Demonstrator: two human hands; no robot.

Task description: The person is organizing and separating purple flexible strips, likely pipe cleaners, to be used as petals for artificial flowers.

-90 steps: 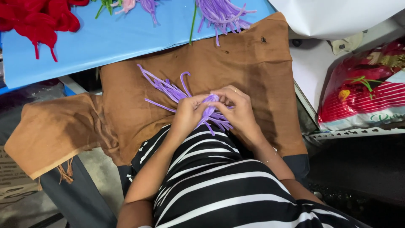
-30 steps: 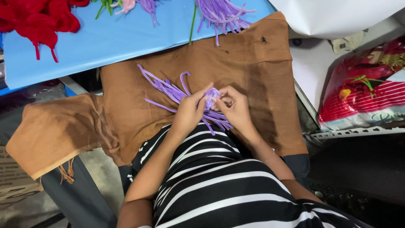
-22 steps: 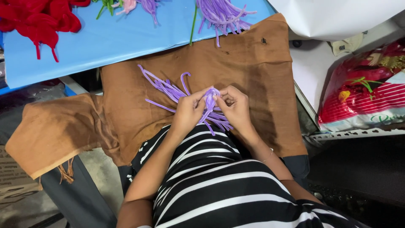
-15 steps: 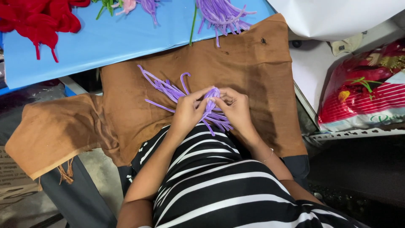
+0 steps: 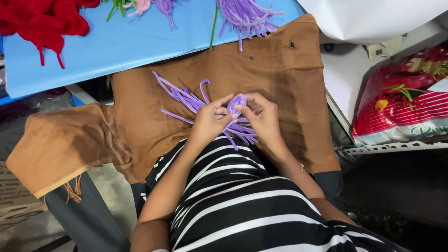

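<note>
So the little purple coil (image 5: pixel 236 103) is pinched right between both hands, held up just above the lap, and it looks like a fuzzy purple stem wound round into a small rounded bud shape. I'd say that one piece is mostly formed but not finished, since both sets of fingers are clamped on it. The left hand (image 5: pixel 211 122) grips it from the left with thumb and fingertips, and the right hand (image 5: pixel 263 119) closes on it from the other side, so neither hand is free. Right under them lies a loose fan of purple stems (image 5: pixel 186 99) spread on the brown cloth (image 5: pixel 280 74), straight and unworked as far as I can see, so there looks to be plenty left. Further out, the blue table (image 5: pixel 130 44) carries another purple bunch (image 5: pixel 245 16) at the top edge, a red fuzzy pile (image 5: pixel 42 21) at the left corner, and some green and pink bits I can't make out. Off to the right there's a red striped bag (image 5: pixel 401 109).
</note>
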